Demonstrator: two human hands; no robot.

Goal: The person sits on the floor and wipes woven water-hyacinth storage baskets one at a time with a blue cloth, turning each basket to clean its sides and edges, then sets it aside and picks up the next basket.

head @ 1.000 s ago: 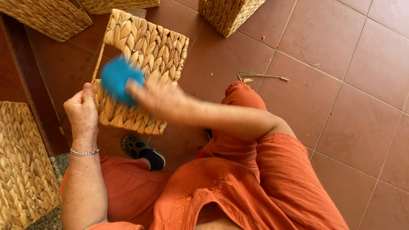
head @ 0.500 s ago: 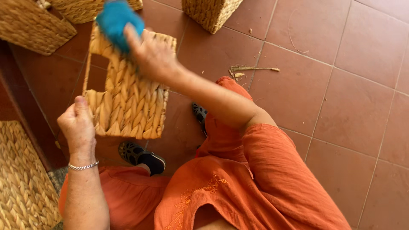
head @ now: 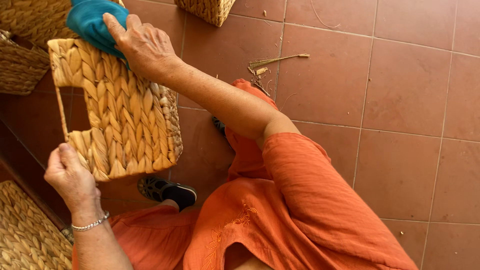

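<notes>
Head view: the right hand [head: 145, 47] has slid its blue cloth [head: 92, 22] up to the top edge of the woven basket [head: 122, 117] — a second ago it sat mid-panel. Left hand [head: 70, 177] pinches the basket's lower corner, fingers closed on the weave — held tilted above the tiled floor [head: 400, 100]. Straw scraps [head: 272, 62] lie nearby.
</notes>
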